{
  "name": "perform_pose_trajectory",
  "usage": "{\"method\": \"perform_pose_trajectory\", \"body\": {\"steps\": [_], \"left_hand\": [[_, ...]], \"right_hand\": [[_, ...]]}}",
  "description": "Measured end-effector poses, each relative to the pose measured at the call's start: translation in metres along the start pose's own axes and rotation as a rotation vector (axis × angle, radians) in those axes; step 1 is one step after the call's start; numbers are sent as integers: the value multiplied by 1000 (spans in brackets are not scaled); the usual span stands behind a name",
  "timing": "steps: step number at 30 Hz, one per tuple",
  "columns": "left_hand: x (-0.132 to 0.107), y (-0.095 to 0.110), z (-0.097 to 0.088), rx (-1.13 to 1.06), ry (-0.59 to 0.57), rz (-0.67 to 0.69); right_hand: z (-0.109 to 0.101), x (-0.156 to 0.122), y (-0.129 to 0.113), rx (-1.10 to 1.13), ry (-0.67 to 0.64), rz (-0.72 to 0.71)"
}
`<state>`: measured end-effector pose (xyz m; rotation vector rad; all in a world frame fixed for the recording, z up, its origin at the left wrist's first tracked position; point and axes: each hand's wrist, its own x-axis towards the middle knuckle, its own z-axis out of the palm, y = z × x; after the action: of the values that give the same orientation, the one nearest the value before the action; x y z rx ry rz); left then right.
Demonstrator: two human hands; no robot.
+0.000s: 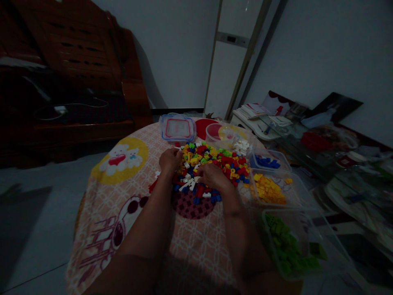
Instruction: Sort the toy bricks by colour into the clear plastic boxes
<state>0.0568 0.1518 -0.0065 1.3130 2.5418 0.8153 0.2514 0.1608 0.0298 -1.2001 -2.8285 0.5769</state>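
Observation:
A heap of small mixed-colour bricks [215, 164] lies on a round table covered by a patterned cloth [123, 192]. My left hand [170, 159] rests at the heap's left edge, fingers curled in a pinch among the bricks. My right hand [211, 176] lies on the near side of the heap, fingers bent down over white and red pieces. What either hand pinches is too small to name in this dim light.
Clear tubs line the table's right side: blue bricks [266, 162], yellow bricks [269, 189], green bricks [287, 246], white bricks [241, 145]. A clear lid with red and blue trim [177, 128] lies at the far edge. A dark wooden bench stands left, a cluttered glass table right.

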Motion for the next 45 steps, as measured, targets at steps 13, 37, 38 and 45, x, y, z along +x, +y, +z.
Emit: {"method": "perform_pose_trajectory", "body": {"steps": [13, 37, 38, 45], "left_hand": [[1, -3, 2, 2, 0, 5], [-3, 4, -6, -15, -30, -33], [-3, 4, -6, -16, -33, -32], [0, 0, -2, -5, -27, -15]], "right_hand": [[1, 0, -6, -71, -34, -2], [-27, 3, 97, 1211, 1240, 407], [-27, 3, 101, 1226, 1262, 385], [-26, -3, 93, 1195, 1068, 360]]}}
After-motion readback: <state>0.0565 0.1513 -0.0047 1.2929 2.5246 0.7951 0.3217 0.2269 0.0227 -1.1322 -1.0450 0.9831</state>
